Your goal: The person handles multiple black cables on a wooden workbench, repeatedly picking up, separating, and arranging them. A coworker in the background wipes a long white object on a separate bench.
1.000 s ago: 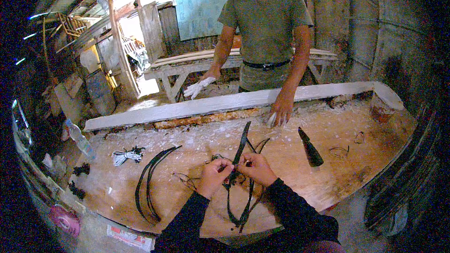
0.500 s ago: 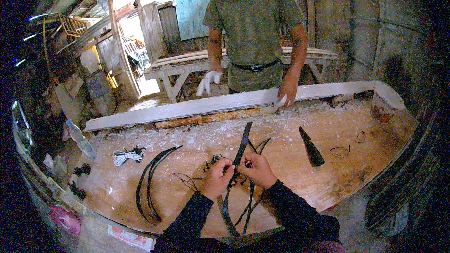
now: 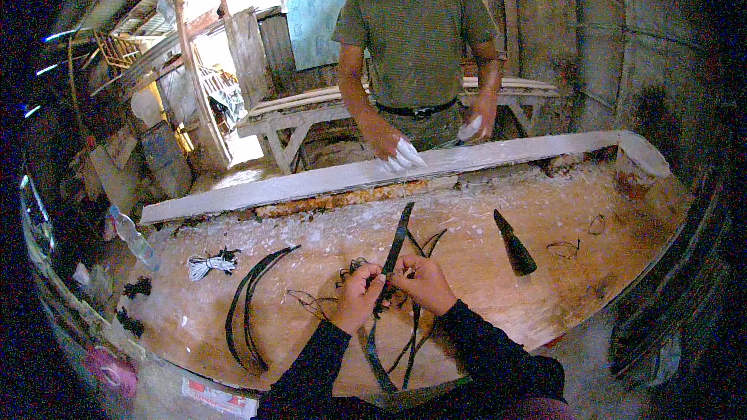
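My left hand and my right hand meet over the middle of the tabletop. Both have their fingers pinched on a long, flat black strip, which sticks out above them and curves down below toward the near edge. Just what the fingertips do there is hidden. Beneath and beside my hands lie more thin black strips and a tangle of dark cord. Left of them, a pair of curved black strips rests on the wood. To the right lies a dark tapered piece, broad at its near end.
A bundle of white cord and a clear plastic bottle are at the left. A long white-coated ledge borders the far side. Behind it a co-worker stands with white-covered fingers. Thin wire loops lie right.
The co-worker has brought one hand down onto the white ledge and lifted the other off it. My hands keep their pinch on the black strip, with only slight movement.
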Demonstrator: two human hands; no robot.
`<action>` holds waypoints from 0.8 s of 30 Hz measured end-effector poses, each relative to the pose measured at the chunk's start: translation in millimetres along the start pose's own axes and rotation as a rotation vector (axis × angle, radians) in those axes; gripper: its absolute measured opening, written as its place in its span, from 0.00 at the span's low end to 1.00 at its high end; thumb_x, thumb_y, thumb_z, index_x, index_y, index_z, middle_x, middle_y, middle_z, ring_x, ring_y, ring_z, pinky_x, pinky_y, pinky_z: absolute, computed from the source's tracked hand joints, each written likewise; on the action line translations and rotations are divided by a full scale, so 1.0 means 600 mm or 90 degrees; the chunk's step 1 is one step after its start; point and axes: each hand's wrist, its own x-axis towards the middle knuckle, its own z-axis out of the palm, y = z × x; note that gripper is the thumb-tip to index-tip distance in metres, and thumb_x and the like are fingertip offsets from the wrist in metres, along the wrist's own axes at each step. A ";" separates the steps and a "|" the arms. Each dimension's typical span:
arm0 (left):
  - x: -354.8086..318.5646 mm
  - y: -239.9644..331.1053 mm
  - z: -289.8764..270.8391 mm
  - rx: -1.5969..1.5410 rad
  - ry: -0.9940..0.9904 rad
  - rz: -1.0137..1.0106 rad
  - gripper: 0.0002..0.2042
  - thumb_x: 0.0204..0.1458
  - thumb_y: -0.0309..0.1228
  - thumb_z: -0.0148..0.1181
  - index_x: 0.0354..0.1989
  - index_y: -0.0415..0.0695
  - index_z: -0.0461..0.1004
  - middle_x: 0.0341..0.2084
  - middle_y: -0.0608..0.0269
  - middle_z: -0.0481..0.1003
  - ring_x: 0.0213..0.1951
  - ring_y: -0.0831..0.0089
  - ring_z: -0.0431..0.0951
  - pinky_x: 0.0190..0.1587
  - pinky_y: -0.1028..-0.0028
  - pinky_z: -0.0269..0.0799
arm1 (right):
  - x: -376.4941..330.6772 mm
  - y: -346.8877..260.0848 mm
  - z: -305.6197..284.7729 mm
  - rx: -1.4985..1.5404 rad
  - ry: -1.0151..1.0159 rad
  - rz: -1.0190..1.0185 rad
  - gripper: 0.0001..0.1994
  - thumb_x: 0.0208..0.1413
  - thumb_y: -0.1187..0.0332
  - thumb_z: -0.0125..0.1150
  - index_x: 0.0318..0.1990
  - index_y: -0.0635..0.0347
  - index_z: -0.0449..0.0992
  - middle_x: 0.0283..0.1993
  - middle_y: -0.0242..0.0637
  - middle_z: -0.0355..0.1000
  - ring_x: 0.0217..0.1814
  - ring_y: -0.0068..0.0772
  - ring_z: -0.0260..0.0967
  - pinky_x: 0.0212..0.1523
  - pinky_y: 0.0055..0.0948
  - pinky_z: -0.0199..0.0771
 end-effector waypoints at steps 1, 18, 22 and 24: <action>-0.002 0.003 0.000 0.013 -0.007 -0.004 0.04 0.47 0.26 0.46 0.30 0.41 0.67 0.20 0.62 0.69 0.16 0.75 0.69 0.20 0.76 0.66 | 0.000 0.000 0.000 0.025 -0.002 0.005 0.06 0.44 0.73 0.54 0.20 0.60 0.65 0.20 0.24 0.64 0.23 0.12 0.59 0.22 0.17 0.62; 0.015 -0.037 -0.020 -0.104 -0.081 -0.084 0.11 0.50 0.34 0.47 0.37 0.41 0.66 0.26 0.69 0.68 0.26 0.80 0.67 0.29 0.81 0.65 | 0.006 0.001 -0.006 0.026 -0.004 0.021 0.04 0.45 0.72 0.54 0.24 0.61 0.69 0.21 0.28 0.67 0.23 0.17 0.64 0.24 0.18 0.63; 0.016 -0.040 -0.013 -0.277 -0.026 -0.097 0.07 0.51 0.33 0.47 0.34 0.43 0.66 0.23 0.70 0.68 0.28 0.81 0.67 0.40 0.78 0.63 | 0.008 0.000 -0.017 -0.245 0.074 -0.002 0.06 0.39 0.69 0.56 0.21 0.62 0.70 0.20 0.35 0.68 0.21 0.27 0.65 0.24 0.25 0.64; 0.017 -0.035 -0.021 -0.415 -0.010 -0.088 0.07 0.51 0.34 0.46 0.32 0.44 0.65 0.21 0.71 0.66 0.28 0.79 0.67 0.42 0.75 0.63 | 0.008 0.001 -0.026 -0.335 0.115 0.002 0.07 0.37 0.67 0.57 0.21 0.62 0.70 0.19 0.38 0.68 0.21 0.33 0.66 0.24 0.28 0.64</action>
